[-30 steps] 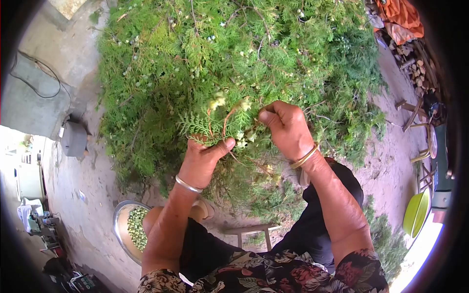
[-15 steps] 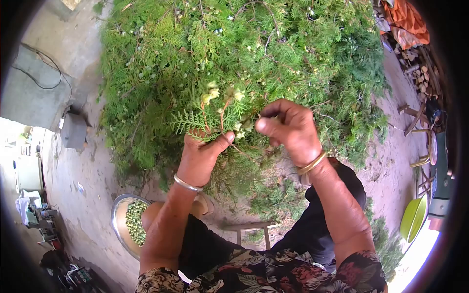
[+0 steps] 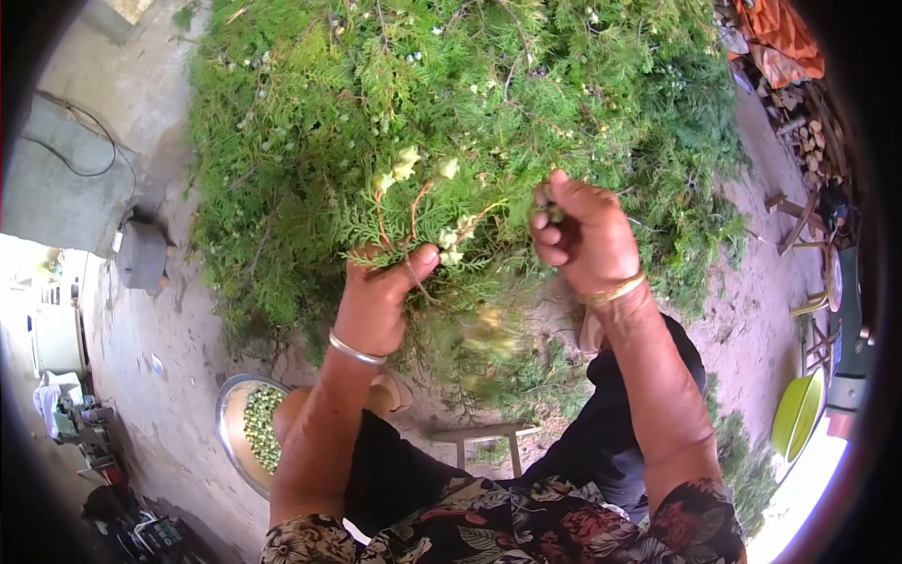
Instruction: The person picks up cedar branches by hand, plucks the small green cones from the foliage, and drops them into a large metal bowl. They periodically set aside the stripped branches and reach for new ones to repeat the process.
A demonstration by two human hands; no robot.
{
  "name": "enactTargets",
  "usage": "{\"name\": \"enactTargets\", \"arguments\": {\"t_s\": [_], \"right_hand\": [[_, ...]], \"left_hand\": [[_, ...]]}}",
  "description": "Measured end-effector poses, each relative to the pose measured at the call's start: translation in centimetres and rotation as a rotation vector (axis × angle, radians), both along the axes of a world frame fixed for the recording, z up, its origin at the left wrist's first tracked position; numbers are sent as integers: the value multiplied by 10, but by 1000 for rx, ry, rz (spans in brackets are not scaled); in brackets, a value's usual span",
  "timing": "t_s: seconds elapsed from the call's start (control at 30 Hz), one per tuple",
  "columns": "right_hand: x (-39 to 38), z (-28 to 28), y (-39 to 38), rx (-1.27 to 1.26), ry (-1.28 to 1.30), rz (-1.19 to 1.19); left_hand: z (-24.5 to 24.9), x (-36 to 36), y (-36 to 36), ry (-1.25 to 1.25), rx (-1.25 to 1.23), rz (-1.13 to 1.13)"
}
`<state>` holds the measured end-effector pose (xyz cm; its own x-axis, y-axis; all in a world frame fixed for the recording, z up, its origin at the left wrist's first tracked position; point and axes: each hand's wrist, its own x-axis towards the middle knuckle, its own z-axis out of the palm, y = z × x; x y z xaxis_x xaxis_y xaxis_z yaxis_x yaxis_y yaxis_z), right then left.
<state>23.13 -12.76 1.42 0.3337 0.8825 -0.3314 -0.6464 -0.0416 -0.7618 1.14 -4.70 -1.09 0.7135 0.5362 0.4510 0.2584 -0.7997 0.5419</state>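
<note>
Sprig of flat, scaly green fronds stands up out of the left hand, in front of a big heap of the same cut branches that fills the upper view. It looks light and springy. The thin reddish stems would bend rather than snap, and the fronds are soft, so the firm place to hold it is low on the bunched stems, where the left hand is clamped with the thumb pressed across them. Pale cones sit at the stem tips, small and knobbly. They seem loosely attached and easy to drop, so each would be best pinched at its base.

The right hand is just beside the sprig, apart from the left, fingers curled in. It pinches what looks like a few picked cones at the fingertips, though blur hides the detail. Each wrist wears a bangle.

Bare, dusty ground lies around the heap, outdoors in strong sun. A grey slab with a cable across it is at the far left. To the right are an orange cloth, stacked firewood and a lime tub. A metal bowl of green cones rests on the ground by the person's left knee, and a small wooden stool stands between the legs.
</note>
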Motion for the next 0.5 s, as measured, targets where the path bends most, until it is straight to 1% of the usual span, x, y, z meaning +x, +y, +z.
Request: {"name": "enactTargets", "arguments": {"t_s": [0.07,0.1,0.13,0.17,0.2,0.23,0.27,0.3,0.33,0.4,0.47,0.5], "right_hand": [[3,1,-1,-32,-77,9],[-1,5,-1,-29,-75,8],[-8,9,-1,-88,-71,25],[-12,12,-1,-148,-67,42],[-10,10,-2,-147,-65,38],[-7,6,-2,-153,-34,74],[-4,1,-2,-158,-3,109],[-2,-5,-1,-131,-63,86],[-2,-7,-1,-130,-62,81],[-7,-9,1,-142,-130,17],[-13,-9,2,-136,-150,30],[-16,-9,1,-67,-197,72]], "left_hand": [[-3,-1,2,-337,-1069,145],[-11,-2,2,-316,-669,82],[-15,-5,2,-313,-668,81],[-17,-7,3,-259,-620,75],[-15,-8,5,-205,-572,67],[-11,-7,8,-224,-398,-27],[-6,-5,6,-223,-399,-31],[8,1,1,-410,-926,26],[16,5,-1,-590,-1454,89],[10,2,1,-555,-1489,85],[13,0,0,-417,-1572,237],[6,-3,3,-415,-1624,244]]}}
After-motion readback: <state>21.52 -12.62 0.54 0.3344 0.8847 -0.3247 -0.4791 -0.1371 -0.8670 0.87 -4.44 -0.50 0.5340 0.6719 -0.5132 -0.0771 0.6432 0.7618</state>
